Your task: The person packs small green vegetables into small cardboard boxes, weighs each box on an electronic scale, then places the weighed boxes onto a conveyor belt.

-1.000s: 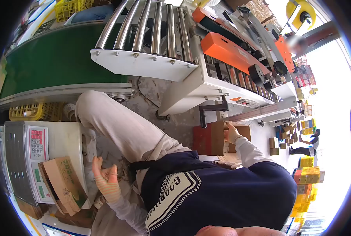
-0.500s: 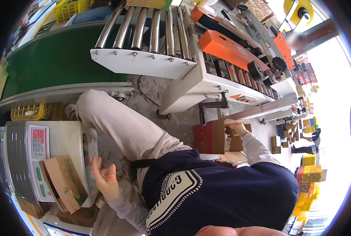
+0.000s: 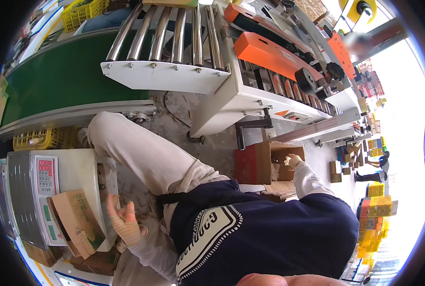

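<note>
My left hand (image 3: 124,221), in a striped glove, hovers with fingers spread and holds nothing. It is beside the edge of a white weighing scale (image 3: 74,174), close to a folded printed carton (image 3: 76,221) lying on the scale. My right hand (image 3: 293,160), in a pale glove, reaches into an open brown cardboard box (image 3: 262,162) on the floor. Its fingers are partly hidden inside the box, so its grip cannot be made out. My navy shirt and beige trouser leg fill the middle of the view.
A roller conveyor (image 3: 174,43) joins an orange and white taping machine (image 3: 279,62) ahead. A green belt conveyor (image 3: 69,76) runs at the left, with a yellow crate (image 3: 36,138) below it. Stacked boxes and another person (image 3: 372,171) are far right.
My right hand moved from the box's top flap down into the box. My left hand dropped slightly toward the scale's edge.
</note>
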The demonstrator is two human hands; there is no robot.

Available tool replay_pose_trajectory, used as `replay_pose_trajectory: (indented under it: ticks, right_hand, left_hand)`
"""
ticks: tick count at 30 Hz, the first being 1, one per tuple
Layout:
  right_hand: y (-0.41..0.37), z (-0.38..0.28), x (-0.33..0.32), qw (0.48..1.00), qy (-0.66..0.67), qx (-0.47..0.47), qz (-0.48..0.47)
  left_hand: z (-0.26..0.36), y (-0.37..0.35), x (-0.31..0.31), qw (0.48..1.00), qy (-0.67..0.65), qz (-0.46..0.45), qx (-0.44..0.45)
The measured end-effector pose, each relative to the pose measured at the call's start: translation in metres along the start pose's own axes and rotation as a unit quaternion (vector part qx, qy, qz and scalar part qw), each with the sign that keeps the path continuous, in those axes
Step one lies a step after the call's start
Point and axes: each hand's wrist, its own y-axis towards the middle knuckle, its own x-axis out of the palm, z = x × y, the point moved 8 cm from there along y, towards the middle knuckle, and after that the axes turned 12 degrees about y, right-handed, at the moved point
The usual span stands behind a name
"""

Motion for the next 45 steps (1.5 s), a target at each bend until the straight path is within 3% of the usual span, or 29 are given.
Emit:
replay_pose_trajectory:
  ticks: [1,2,3,5,6,9,13,15,17,19,20,21,23,24,26,27,29,30,33,36,38,40,41,42,44,45]
  right_hand:
    - [-0.007,-0.002,0.004,0.996,0.077,-0.033,-0.022]
    - [-0.038,-0.023,0.004,0.991,0.125,-0.036,0.038]
    - [-0.045,-0.038,0.009,0.99,0.129,-0.035,0.036]
    - [-0.051,-0.05,0.009,0.995,0.005,-0.006,0.099]
    - [-0.05,-0.066,0.011,0.984,-0.093,-0.101,0.116]
    - [-0.042,-0.077,0.023,0.973,-0.146,-0.142,0.112]
    - [-0.057,-0.093,0.032,0.956,-0.258,-0.11,0.087]
    - [-0.103,-0.136,0.038,0.945,-0.303,-0.098,0.072]
    - [-0.096,-0.131,0.046,0.932,-0.347,-0.086,0.057]
    - [-0.034,-0.077,0.057,0.99,-0.123,-0.055,0.034]
    - [-0.003,-0.065,0.084,0.948,-0.237,-0.197,-0.084]
    - [-0.005,-0.067,0.086,0.948,-0.236,-0.197,-0.087]
    - [-0.014,-0.04,0.095,0.972,-0.13,0.058,-0.189]
    - [0.01,-0.024,0.103,0.971,-0.13,0.058,-0.193]
    - [0.079,0.013,0.117,0.973,-0.162,0.03,-0.165]
    - [0.028,-0.001,0.12,0.972,-0.161,0.03,-0.167]
    - [-0.052,-0.084,0.069,0.995,-0.099,0.014,-0.018]
    - [-0.057,-0.096,0.06,0.978,-0.197,-0.028,0.069]
    - [-0.073,-0.111,0.05,0.971,-0.205,-0.023,0.122]
    - [-0.059,-0.1,0.053,0.97,-0.212,-0.046,0.106]
    - [-0.04,-0.081,0.077,0.926,-0.37,-0.017,-0.076]
    - [-0.077,-0.08,0.094,0.889,-0.314,0.087,-0.323]
    - [-0.104,-0.153,0.133,0.873,-0.341,0.05,-0.344]
    - [-0.14,-0.134,0.144,0.859,-0.343,0.006,-0.379]
    - [-0.182,-0.049,0.129,0.82,-0.346,-0.068,-0.452]
    - [-0.201,-0.08,0.143,0.801,-0.343,-0.097,-0.481]
  left_hand:
    - [0.001,-0.001,0.003,1.0,0.003,-0.004,0.001]
    - [0.004,-0.002,0.006,1.0,0.004,-0.008,-0.006]
    - [0.005,-0.002,0.008,1.0,0.005,-0.009,-0.013]
    - [0.007,-0.004,0.009,1.0,0.012,-0.003,0.0]
    - [0.008,-0.005,0.009,1.0,0.014,0.003,0.01]
    - [0.001,-0.005,0.007,1.0,0.021,0.002,0.008]
    - [-0.002,-0.008,0.009,1.0,0.023,-0.002,0.007]
    - [0.003,-0.014,0.016,0.999,0.019,-0.01,-0.035]
    - [0.01,-0.022,0.023,0.997,0.005,-0.005,-0.07]
    - [0.004,-0.024,0.024,0.994,-0.008,0.001,-0.105]
    - [-0.004,-0.023,0.024,0.995,0.001,-0.004,-0.101]
    - [-0.008,-0.023,0.024,0.995,0.01,-0.008,-0.096]
    - [-0.007,-0.025,0.025,0.994,0.012,-0.01,-0.104]
    - [-0.007,-0.026,0.025,0.994,0.013,-0.014,-0.111]
    - [-0.006,-0.026,0.025,0.994,0.014,-0.017,-0.11]
    - [-0.006,-0.026,0.026,0.994,0.013,-0.021,-0.109]
    - [0.003,-0.027,0.03,0.993,0.01,-0.016,-0.113]
    - [0.01,-0.028,0.033,0.993,0.003,-0.012,-0.118]
    - [0.023,-0.03,0.039,0.99,0.017,-0.01,-0.143]
    - [0.019,-0.026,0.038,0.992,0.034,-0.019,-0.119]
    - [0.016,-0.026,0.034,0.995,0.011,-0.015,-0.102]
    - [0.025,-0.028,0.005,0.999,0.0,0.014,-0.032]
    - [0.034,-0.033,-0.014,0.999,0.017,0.036,0.014]
    - [0.048,-0.041,-0.04,0.987,0.041,0.088,0.132]
    - [0.074,-0.067,-0.098,0.952,0.041,0.226,0.202]
    - [0.074,-0.083,-0.127,0.927,0.015,0.299,0.228]
